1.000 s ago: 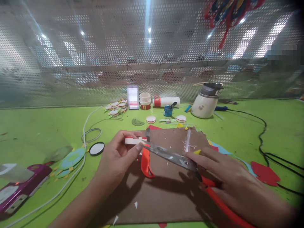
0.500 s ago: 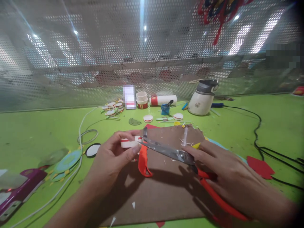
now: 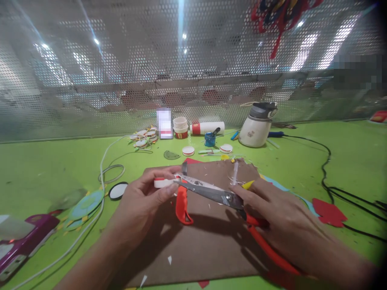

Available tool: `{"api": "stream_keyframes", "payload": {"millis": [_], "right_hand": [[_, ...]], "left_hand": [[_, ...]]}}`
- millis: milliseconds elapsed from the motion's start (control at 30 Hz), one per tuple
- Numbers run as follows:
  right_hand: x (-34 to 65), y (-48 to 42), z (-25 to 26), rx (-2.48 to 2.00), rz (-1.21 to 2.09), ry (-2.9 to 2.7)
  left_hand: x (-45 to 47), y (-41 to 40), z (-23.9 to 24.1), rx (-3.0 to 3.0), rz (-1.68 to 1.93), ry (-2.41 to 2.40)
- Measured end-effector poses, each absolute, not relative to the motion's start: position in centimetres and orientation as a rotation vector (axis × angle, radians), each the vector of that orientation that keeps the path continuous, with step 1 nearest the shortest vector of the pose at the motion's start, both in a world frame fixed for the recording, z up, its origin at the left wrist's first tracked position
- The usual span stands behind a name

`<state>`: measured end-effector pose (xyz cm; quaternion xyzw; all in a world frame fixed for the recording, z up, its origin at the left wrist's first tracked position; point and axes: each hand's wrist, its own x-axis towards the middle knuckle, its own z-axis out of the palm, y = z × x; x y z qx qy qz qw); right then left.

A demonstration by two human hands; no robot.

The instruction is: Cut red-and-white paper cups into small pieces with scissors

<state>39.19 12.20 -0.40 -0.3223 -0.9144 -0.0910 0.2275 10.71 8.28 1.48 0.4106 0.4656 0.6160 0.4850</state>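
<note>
My left hand [image 3: 142, 201] pinches a small white and red paper cup rim piece [image 3: 162, 182] over a brown cardboard sheet [image 3: 208, 241]. My right hand [image 3: 281, 221] is closed on red-handled scissors [image 3: 211, 192], whose steel blades point left and meet the cup piece. An orange-red box cutter [image 3: 181, 205] lies on the cardboard just below the blades. Small white paper slivers lie scattered on the cardboard.
On the green table stand a white kettle [image 3: 255, 129], stacked paper cups [image 3: 180, 127], a glue bottle lying on its side [image 3: 207, 127], a blue paint pot [image 3: 209, 139] and cut cup discs [image 3: 188, 150]. A white cable [image 3: 101, 177], a magenta device [image 3: 21, 245], foam flowers [image 3: 86, 203] and a black cord [image 3: 329, 173] surround the cardboard. A perforated metal wall closes the back.
The scissors blades have closed further onto the cup piece. Both hands have shifted slightly left and up; the view moved a little.
</note>
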Motion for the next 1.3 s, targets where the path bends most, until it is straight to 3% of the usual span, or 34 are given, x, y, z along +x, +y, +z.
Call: {"api": "stream_keyframes", "payload": {"millis": [367, 533, 667, 767, 1067, 1300], "right_hand": [[39.4, 12.7, -1.5, -0.998, -0.082, -2.514], [38.7, 12.3, -0.4, -1.115, 0.456, -2.325], [37.7, 11.6, 1.0, -1.136, 1.037, -2.072], [36.8, 11.2, 1.7, -1.081, 1.235, -1.861], [32.5, 9.7, 3.7, -0.941, 1.166, -1.818], [31.2, 10.8, 2.4, -0.888, 1.057, -1.862]], "left_hand": [[10.7, 8.1, 2.5, 0.943, 1.449, 1.066], [10.3, 8.5, 1.6, 1.138, 1.564, 1.231], [10.9, 7.9, 0.4, 1.748, 1.618, 1.498], [12.2, 7.1, -0.2, 2.248, 1.573, 1.586], [14.0, 6.1, -0.3, 2.669, 1.627, 1.215], [13.6, 5.9, 0.3, 2.683, 1.555, 1.245]]}}
